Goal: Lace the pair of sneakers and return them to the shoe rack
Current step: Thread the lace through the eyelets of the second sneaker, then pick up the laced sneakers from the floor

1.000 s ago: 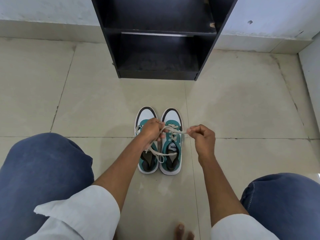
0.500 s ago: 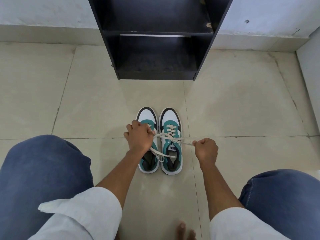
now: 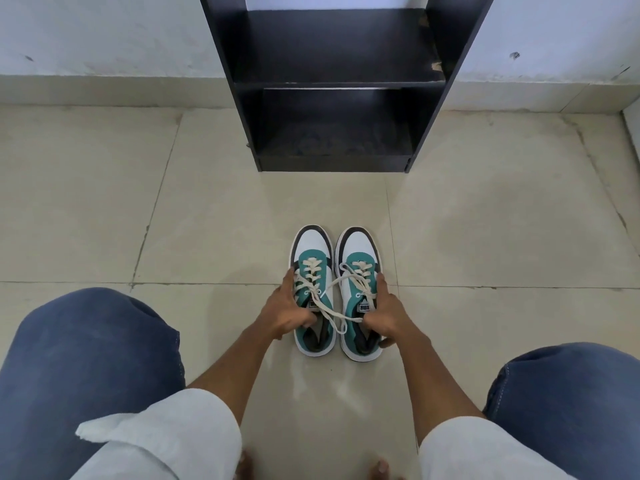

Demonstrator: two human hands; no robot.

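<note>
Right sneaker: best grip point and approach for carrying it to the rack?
Grip the right sneaker at the collar opening near the heel, coming from above and its outer side, as the right hand does now. The open collar gives a rim to hook; loose laces cross the tongue, so avoid the middle.

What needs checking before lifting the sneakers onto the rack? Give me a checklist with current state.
1. Left hand grips left sneaker: ok, thumb inside the collar.
2. Right hand grips right sneaker: ok.
3. Laces tied off: not ok, a loose strand crosses between the two shoes.
4. Bottom shelf of shoe rack free: ok, nothing seen on it.
5. Floor path to rack clear: ok.
6. Knot tightness: cannot tell.
</note>
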